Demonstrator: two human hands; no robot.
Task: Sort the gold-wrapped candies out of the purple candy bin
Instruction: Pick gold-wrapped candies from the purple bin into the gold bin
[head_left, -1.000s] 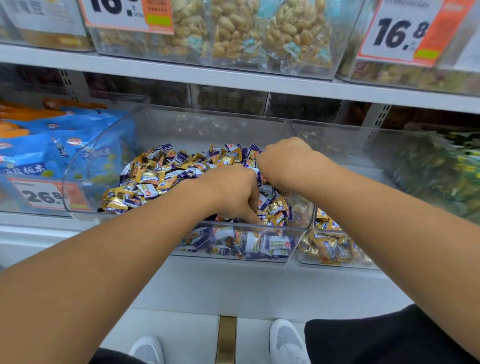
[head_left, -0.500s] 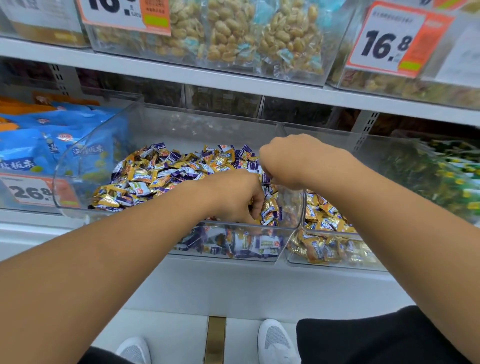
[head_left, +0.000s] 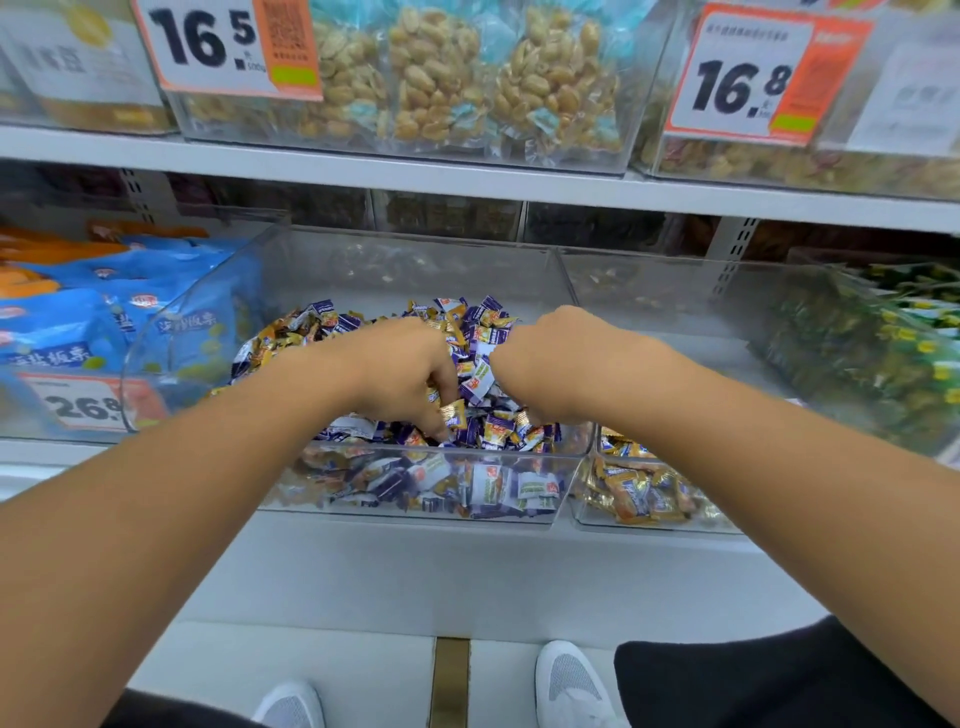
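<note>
Your left hand (head_left: 400, 371) is down in the clear plastic candy bin (head_left: 415, 270) that sits on the white shelf (head_left: 467, 566), its curled fingers pinching a small gold-wrapped candy (head_left: 453, 414) just above the pile near the bin's front wall. Your right hand (head_left: 550, 364) hovers over the right side of the same bin, fingers curled under and hidden from the camera, so you cannot tell whether it grips anything. The bin holds a heap of purple-and-white wrapped candies (head_left: 483, 338) with gold wrappers mixed in among them, most of the gold showing toward the left and back of the heap. Just beside it, against its right wall, a second clear bin (head_left: 587, 512) holds only orange-gold wrapped candies (head_left: 634, 493). To the left stand blue snack bags (head_left: 67, 322) behind an orange price tag (head_left: 83, 405). On the shelf above, clear bags of peanuts (head_left: 441, 78) fill another bin.
</note>
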